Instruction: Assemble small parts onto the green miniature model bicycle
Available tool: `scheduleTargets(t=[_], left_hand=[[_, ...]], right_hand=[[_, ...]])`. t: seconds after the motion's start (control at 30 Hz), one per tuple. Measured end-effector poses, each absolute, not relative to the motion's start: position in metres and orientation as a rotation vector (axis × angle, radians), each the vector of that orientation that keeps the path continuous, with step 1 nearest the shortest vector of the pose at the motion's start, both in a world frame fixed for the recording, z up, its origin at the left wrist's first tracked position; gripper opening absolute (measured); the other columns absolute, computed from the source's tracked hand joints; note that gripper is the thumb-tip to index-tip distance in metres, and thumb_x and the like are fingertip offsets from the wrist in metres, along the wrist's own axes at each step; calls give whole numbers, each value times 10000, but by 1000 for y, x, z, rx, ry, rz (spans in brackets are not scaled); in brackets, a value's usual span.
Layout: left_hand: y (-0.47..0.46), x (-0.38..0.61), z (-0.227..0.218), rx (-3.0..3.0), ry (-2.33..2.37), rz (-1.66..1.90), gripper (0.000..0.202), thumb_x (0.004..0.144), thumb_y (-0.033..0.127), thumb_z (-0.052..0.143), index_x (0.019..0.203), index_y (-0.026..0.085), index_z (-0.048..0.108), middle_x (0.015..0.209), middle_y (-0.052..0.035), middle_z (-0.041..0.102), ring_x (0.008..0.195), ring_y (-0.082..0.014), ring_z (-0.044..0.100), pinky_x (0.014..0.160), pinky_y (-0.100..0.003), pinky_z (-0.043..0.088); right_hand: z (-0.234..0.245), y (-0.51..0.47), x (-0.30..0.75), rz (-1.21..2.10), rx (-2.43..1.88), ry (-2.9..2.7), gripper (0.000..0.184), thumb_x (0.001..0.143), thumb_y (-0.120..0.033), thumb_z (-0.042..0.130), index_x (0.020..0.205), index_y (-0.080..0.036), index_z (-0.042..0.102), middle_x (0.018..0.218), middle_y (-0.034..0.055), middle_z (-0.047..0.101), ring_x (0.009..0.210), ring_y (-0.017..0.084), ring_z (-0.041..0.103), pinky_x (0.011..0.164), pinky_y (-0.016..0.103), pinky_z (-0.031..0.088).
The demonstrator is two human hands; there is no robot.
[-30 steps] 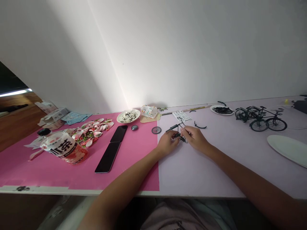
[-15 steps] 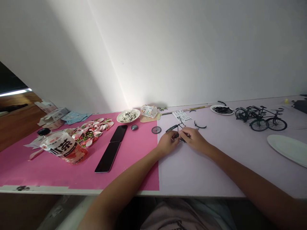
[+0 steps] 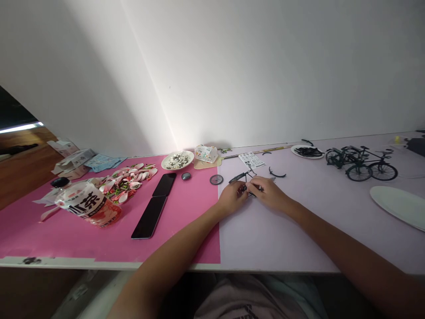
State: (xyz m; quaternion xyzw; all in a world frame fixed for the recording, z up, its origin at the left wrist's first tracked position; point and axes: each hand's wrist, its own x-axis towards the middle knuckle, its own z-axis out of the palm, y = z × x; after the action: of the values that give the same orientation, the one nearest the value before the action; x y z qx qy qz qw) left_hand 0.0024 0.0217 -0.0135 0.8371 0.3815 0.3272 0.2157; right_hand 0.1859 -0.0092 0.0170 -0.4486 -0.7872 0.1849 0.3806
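Both hands meet around a small dark model bicycle frame (image 3: 239, 176) above the lilac half of the table. My left hand (image 3: 233, 196) is closed on its near side, the fingertips curled round it. Against it, my right hand (image 3: 267, 191) pinches at the same piece; the exact spot between the fingers is hidden. A loose spoked wheel (image 3: 216, 179) lies flat to the left of the hands. Beyond my right hand rests a curved black mudguard-like part (image 3: 277, 173). Assembled model bicycles (image 3: 372, 165) stand farther right.
A plate of black parts (image 3: 308, 152) and a printed sheet (image 3: 252, 160) lie toward the wall. At right is a white plate (image 3: 398, 204). On the pink side are a folding phone (image 3: 151, 218), a drink bottle (image 3: 89, 203), a plate of small pieces (image 3: 178, 161) and pink spoon-shaped pieces (image 3: 133, 177).
The fingers of both hands have shifted very slightly around the bicycle frame, which tilts a little. Everything else on the table stays in place.
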Motion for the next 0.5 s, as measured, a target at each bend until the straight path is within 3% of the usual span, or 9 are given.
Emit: scheduleTargets(t=[0.5], left_hand=[[22, 0, -12, 2320, 1024, 857, 238, 904, 258, 538, 1066, 157, 680, 909, -66, 722, 735, -166, 609, 665, -267, 463]], right_hand=[[17, -9, 187, 534, -1222, -2080, 350, 1006, -401, 468, 738, -210, 589, 779, 34, 646, 731, 187, 567, 670, 315, 436]])
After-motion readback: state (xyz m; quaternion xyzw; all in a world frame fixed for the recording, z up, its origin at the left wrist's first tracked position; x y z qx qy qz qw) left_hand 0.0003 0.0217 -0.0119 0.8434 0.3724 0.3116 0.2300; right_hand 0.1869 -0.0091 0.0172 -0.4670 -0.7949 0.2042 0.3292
